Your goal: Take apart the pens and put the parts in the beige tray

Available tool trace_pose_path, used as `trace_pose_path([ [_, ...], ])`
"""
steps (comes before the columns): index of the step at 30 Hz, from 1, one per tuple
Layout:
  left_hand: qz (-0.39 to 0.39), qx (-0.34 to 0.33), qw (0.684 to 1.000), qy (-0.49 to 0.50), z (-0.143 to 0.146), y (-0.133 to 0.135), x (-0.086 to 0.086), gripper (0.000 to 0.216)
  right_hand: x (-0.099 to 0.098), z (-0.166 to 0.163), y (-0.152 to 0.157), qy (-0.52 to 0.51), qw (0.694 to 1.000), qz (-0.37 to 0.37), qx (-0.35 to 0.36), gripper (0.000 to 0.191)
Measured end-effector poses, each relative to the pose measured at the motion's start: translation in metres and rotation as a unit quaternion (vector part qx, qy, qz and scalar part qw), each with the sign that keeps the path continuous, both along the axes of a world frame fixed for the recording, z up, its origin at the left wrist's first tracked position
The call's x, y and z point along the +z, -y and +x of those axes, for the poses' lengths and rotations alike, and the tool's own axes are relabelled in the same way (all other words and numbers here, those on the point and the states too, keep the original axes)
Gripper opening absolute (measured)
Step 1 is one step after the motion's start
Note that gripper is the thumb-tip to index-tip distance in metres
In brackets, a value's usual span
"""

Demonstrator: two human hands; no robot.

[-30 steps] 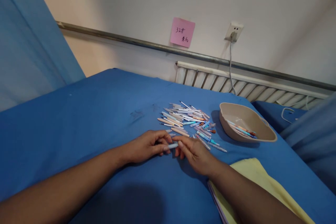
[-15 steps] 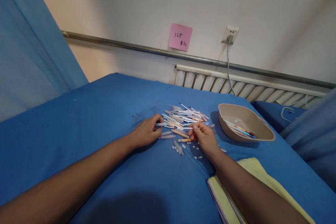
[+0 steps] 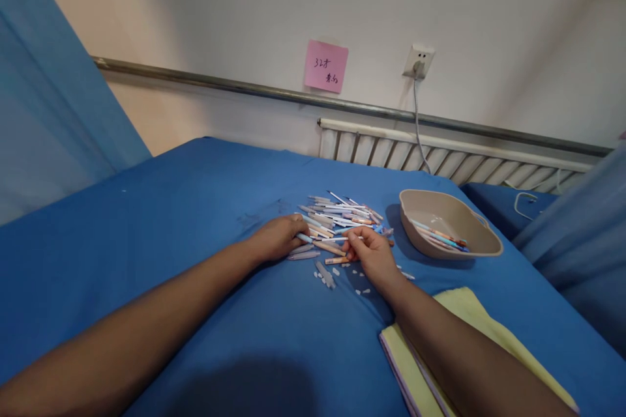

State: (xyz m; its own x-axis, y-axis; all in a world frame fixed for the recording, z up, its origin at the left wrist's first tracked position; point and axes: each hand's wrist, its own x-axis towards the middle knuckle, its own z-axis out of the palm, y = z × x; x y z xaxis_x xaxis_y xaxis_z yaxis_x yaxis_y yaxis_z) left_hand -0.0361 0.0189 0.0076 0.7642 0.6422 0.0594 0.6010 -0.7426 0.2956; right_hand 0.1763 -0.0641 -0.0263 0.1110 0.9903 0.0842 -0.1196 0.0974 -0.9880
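My left hand (image 3: 278,238) is closed around a pale blue pen barrel (image 3: 304,238), whose end sticks out past the fingertips. Facing it, my right hand (image 3: 375,259) pinches a thin white pen refill (image 3: 334,239) that points left toward the barrel. Whether their tips touch, I cannot tell. Both hands are at the near side of a pile of loose pen parts (image 3: 345,210): white refills and grey, peach and blue barrels. An orange barrel (image 3: 336,261) and a grey barrel (image 3: 325,275) lie closer to me, with several small white pieces (image 3: 358,291) around them.
A beige basin (image 3: 405,208) holding several pens (image 3: 437,236) stands right of the pile. A folded yellow cloth (image 3: 469,313) lies under my right forearm. Blue cloth (image 3: 220,176) covers the table. Behind it are a radiator (image 3: 376,146), a metal rail (image 3: 235,83) and a plugged-in socket (image 3: 418,62).
The view has swung slightly right. My left hand has rolled over, and the blue barrel now slants down to the right instead of lying level. My right hand keeps its pinch on the refill.
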Motion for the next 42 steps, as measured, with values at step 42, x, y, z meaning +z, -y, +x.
trace_pose_path([
  [42, -0.292, 0.118, 0.915, 0.253, 0.007, 0.037, 0.012, 0.026, 0.008, -0.009, 0.009, -0.002, 0.999, 0.003, 0.045, 0.034],
])
